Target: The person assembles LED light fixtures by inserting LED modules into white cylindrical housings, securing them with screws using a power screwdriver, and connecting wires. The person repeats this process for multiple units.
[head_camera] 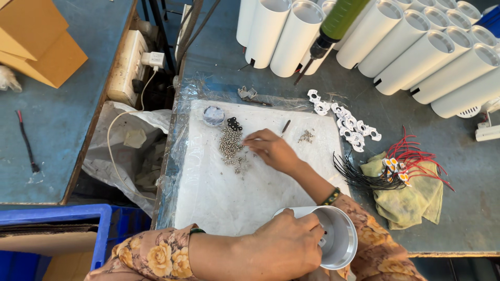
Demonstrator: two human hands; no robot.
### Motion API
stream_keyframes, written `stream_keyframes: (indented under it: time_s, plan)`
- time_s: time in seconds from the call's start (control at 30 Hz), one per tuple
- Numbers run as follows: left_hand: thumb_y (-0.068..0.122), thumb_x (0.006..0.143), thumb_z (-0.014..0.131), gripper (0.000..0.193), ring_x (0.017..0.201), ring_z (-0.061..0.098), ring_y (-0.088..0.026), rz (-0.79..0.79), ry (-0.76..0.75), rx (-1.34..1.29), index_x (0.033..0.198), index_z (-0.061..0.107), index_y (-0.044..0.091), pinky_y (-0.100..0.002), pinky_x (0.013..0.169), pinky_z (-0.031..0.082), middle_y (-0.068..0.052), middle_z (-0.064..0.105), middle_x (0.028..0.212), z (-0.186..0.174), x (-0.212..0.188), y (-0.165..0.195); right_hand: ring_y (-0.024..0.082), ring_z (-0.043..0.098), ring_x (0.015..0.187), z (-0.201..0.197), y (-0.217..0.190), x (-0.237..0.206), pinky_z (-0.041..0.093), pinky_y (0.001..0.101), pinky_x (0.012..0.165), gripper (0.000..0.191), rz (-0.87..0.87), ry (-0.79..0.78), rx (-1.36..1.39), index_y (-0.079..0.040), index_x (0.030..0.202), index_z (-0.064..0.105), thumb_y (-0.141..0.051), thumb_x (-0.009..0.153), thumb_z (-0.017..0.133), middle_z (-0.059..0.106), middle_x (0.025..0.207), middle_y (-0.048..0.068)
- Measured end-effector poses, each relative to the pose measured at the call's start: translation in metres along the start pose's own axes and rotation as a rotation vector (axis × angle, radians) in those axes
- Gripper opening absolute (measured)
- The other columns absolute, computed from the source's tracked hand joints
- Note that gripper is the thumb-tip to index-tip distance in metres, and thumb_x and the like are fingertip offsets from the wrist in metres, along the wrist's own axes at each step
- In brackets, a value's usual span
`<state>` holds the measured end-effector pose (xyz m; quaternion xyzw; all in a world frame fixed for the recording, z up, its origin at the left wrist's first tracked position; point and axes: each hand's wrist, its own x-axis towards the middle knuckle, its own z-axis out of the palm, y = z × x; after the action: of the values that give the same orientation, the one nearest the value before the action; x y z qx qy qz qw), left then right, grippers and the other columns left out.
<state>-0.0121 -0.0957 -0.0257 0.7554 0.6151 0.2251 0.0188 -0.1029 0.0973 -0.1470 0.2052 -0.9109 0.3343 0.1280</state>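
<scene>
while left hand [284, 248] grips white cylinder [333, 237], right hand [271, 150] pinched narrow at screw pile [230, 145], wires [364, 177] beside.

My left hand [284, 247] wraps the white metal cylinder [333, 237], hiding most of its near wall; the lower rim runs off the bottom edge of the frame. The fingertips of my right hand [271, 150] cover whatever they pinch beside the pile of small silver screws [230, 147], each too small to make out singly. A hanging green screwdriver [333, 28] is cut off at the top, as are the rows of white tubes [416, 52]. The tiny grey bits [306, 137] are unreadable.
</scene>
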Motion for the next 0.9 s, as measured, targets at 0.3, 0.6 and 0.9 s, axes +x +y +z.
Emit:
stream_keyframes:
  time_s: [0.3,0.6,0.9]
  plan:
    - [0.012,0.068,0.072,0.015,0.105,0.065,-0.029,0.001,-0.051,-0.03,0.079,0.076,0.002,-0.044,0.067,0.058,-0.015,0.07,0.095,-0.027,-0.005,-0.002,0.023,0.064,0.106,0.01,0.005,0.004,0.056,0.0347,0.091,0.036,-0.104,-0.035,-0.302,-0.013,0.11,0.078,0.003,0.079,0.07,0.069,0.111,0.001]
    - [0.011,0.069,0.072,0.015,0.104,0.064,-0.03,0.032,-0.055,-0.01,0.078,0.074,0.0,-0.043,0.065,0.057,-0.016,0.069,0.097,-0.029,-0.001,-0.002,0.021,0.068,0.083,-0.047,0.01,-0.046,0.057,0.0346,0.068,0.017,0.453,0.203,-0.085,-0.015,0.106,0.079,-0.009,0.092,0.072,0.072,0.103,0.004]
    - [0.012,0.073,0.07,0.013,0.101,0.063,-0.029,0.021,-0.048,-0.004,0.076,0.074,0.0,-0.043,0.061,0.056,-0.015,0.069,0.093,-0.018,-0.003,0.0,0.024,0.069,0.087,-0.014,-0.005,-0.062,0.056,0.0358,0.076,0.015,0.397,0.118,-0.278,-0.014,0.105,0.079,-0.014,0.091,0.073,0.066,0.103,0.005]
